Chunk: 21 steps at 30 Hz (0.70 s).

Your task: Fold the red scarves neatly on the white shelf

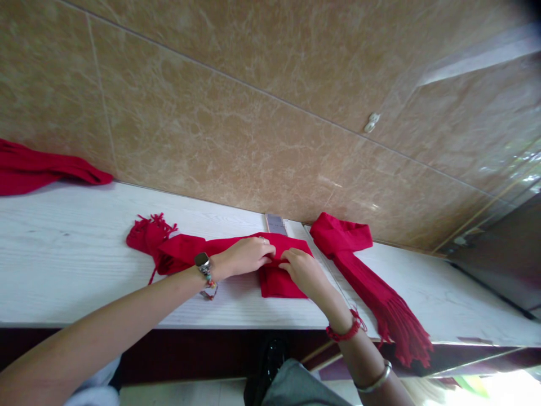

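A red scarf point(283, 285) lies across the white surface in front of me, its right part folded into a flat block. Its left stretch is bunched, and fringe shows at the left end. My left hand point(247, 256), ringed and wearing a watch and beads at the wrist, pinches the cloth near its upper fold. Close beside it, my right hand point(304, 270) has its fingers curled onto the folded part, partly covering it. The two hands are a small gap apart. Just right of them rests a second red scarf point(359, 276), looped at the top, fringe hanging over the front edge.
More red cloth point(42, 169) lies at the far left against the tan marbled wall point(211, 113). A small grey rectangular item point(276, 224) sits behind the folded scarf. The white bench top point(76, 248) is narrow, with a dark gap under its front edge.
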Available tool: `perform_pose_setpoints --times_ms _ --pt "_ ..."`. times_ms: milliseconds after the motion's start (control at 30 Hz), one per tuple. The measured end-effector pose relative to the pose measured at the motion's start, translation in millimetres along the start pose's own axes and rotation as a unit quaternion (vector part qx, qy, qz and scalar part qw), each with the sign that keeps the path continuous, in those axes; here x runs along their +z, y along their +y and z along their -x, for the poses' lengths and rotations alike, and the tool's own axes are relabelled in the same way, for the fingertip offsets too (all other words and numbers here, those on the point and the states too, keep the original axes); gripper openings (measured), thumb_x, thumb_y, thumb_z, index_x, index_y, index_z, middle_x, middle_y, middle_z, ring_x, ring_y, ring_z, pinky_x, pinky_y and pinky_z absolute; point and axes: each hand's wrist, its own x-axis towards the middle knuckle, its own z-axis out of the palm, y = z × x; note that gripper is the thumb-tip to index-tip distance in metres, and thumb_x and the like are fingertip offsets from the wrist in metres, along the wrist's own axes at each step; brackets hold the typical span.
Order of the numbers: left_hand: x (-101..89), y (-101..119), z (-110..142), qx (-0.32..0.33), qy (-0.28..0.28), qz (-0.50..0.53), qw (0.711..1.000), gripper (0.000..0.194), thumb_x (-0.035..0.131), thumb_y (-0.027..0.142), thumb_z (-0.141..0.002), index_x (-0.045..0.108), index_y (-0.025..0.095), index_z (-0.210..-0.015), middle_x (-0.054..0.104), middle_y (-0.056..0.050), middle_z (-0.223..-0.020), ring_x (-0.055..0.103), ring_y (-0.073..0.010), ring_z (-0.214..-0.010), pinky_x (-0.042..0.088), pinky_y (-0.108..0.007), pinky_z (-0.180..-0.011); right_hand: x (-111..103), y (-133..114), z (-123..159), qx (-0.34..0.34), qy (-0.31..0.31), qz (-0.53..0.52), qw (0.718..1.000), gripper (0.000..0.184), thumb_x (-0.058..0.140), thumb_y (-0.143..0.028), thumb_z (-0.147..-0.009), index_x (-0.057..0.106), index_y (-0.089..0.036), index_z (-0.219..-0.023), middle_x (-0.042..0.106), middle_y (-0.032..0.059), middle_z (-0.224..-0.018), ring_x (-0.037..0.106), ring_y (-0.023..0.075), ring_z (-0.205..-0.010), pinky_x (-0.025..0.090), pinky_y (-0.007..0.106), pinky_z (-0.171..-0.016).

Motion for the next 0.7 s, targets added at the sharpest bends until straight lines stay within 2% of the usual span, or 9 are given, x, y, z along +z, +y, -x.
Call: perform_pose_setpoints --times_ms 233,400,567,700 --pt "-7.2 3.9 3.2 0.078 -0.044 -0.049 0.995 0.006 0.057 0.017 -0.081 0.062 0.017 -0.079 0.062 -0.001 -0.080 0.057 -0.0139 -0.073 0.041 -0.022 -0.063 -9.5 13.4 8.9 0.003 -0.033 -0.013 0.999 0.011 0.054 -0.012 -0.080 0.062 -0.018 -0.083 0.065 0.0047 -0.084 0.060 0.0165 -0.079 0.040 0.024 -0.067" --pt "-3.7 8.2 7.3 0.134 -0.055 -0.089 0.986 0.004 0.058 0.018 -0.080 0.062 0.017 -0.080 0.062 -0.002 -0.079 0.058 -0.0141 -0.070 0.041 -0.023 -0.061 -2.0 19.1 17.9 -0.032 -0.058 -0.042 0.997 0.017 0.050 -0.008 -0.078 0.063 -0.018 -0.083 0.065 0.0034 -0.083 0.059 0.0157 -0.078 0.040 0.023 -0.066" --pt "-1.6 8.3 9.7 0.111 -0.025 -0.114 0.987 0.009 0.054 0.015 -0.083 0.062 0.017 -0.085 0.062 -0.003 -0.085 0.058 -0.0143 -0.073 0.042 -0.023 -0.060 4.1 23.5 28.6 -0.035 -0.052 -0.028 0.998 0.017 0.047 -0.011 -0.082 0.063 -0.016 -0.085 0.064 0.0048 -0.084 0.059 0.0156 -0.078 0.041 0.024 -0.068" --pt "-7.7 8.8 7.6 0.088 -0.040 -0.149 0.984 0.012 0.050 0.009 -0.083 0.060 0.016 -0.083 0.061 -0.004 -0.085 0.057 -0.0140 -0.070 0.040 -0.023 -0.056 1.7 25.1 31.1 -0.035 -0.036 0.005 0.999 0.016 0.046 -0.014 -0.086 0.062 -0.015 -0.088 0.064 0.0061 -0.084 0.059 0.0159 -0.078 0.041 0.024 -0.067"
